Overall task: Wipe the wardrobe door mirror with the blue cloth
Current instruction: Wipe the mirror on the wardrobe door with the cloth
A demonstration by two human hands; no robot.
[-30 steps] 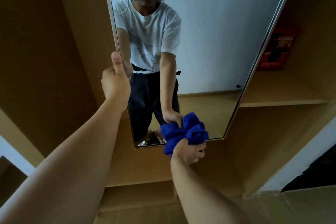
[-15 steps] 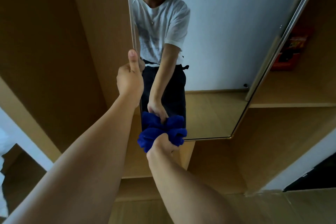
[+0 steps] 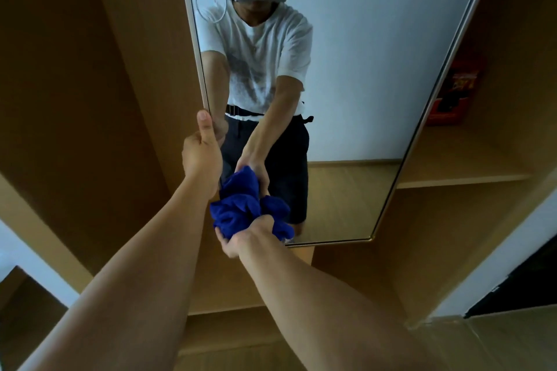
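Mirror (image 3: 361, 69) on the wardrobe door (image 3: 144, 54), seen from the head camera: a tall pane in a pale frame, its lower edge running toward 5 o'clock. The blue cloth (image 3: 241, 208), bunched into a wad, is pressed against the glass near the bottom left corner, at about 6 o'clock of the pane. The right hand (image 3: 241, 238) holds the wad from below — its grip is closed on the fabric, fingers mostly hidden by the folds. The left hand (image 3: 200, 150) lies at 11 o'clock from the cloth and grips the mirror's left edge, thumb laid upward along the frame, the other fingers curled out of sight behind it. Both forearms reach in from the 7 and 5 o'clock corners of the view.

The glass reflects the person — white T-shirt, dark trousers, headset — together with a pale wall and the cloth's own image touching the real wad. At 3 o'clock, beside the mirror's right edge, an open wooden shelf (image 3: 464, 181) carries a red box (image 3: 452, 96), its print too blurred to read.
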